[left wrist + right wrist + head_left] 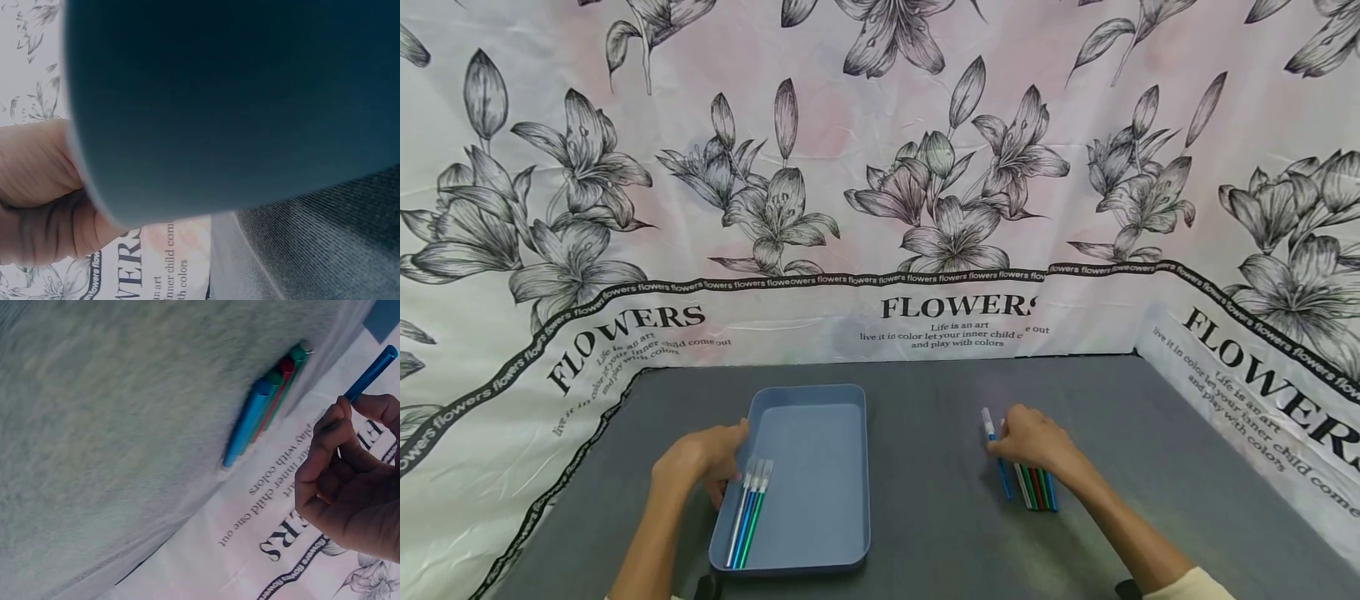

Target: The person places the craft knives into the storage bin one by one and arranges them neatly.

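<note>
My left hand (pixel 700 458) grips the left wall of a blue-grey tray (pixel 816 483). In the left wrist view the thumb and fingers (pixel 40 165) are on the edge of the tray (pixel 219 125), which fills most of that picture. Inside the tray, along its left side, lie several slim marker pens (pixel 749 517) with pale caps. My right hand (pixel 1036 437) pinches a blue marker pen (pixel 374 372) between thumb and fingertips, tilted, its pale cap pointing away. Beside and below that hand, a row of marker pens (pixel 1037 490) in green, red and blue lies on the table.
The grey table (pixel 925 500) runs back to a flower-printed cloth (pixel 820 325) hanging behind and at both sides. Grey tabletop separates the tray from the row of pens on the right.
</note>
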`<state>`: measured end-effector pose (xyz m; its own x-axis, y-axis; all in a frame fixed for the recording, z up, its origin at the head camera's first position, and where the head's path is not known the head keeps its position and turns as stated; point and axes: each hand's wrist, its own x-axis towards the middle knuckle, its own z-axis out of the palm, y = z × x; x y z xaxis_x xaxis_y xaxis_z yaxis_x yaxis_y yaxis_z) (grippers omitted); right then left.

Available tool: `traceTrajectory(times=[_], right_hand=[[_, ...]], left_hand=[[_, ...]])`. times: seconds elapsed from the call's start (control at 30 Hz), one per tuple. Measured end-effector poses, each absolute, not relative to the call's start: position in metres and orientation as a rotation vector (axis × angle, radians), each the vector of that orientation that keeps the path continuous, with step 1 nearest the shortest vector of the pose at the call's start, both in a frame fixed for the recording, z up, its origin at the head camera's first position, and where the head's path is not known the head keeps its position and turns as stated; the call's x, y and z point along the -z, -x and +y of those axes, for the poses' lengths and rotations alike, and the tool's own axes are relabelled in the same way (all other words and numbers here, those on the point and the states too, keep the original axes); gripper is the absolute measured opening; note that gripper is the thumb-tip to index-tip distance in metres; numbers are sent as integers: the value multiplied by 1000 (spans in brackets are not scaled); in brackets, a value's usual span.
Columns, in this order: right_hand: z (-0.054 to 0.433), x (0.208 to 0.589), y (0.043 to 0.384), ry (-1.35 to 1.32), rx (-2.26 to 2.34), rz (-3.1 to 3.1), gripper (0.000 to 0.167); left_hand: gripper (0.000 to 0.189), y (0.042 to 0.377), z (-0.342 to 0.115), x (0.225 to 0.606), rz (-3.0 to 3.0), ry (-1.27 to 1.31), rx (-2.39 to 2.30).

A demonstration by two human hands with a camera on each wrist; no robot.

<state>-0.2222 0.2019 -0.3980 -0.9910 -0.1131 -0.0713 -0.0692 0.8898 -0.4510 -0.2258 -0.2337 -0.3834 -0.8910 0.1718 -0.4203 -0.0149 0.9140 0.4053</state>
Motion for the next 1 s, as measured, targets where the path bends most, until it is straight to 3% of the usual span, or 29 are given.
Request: traceTrajectory(times=[0.4, 1.0], right_hand=[[182, 382, 215, 281, 892, 2905, 50], [113, 376, 213, 532, 926, 2865, 53]], left_hand=[[94, 225, -235, 383, 2634, -185, -494], [90, 224, -234, 387, 2669, -180, -471]])
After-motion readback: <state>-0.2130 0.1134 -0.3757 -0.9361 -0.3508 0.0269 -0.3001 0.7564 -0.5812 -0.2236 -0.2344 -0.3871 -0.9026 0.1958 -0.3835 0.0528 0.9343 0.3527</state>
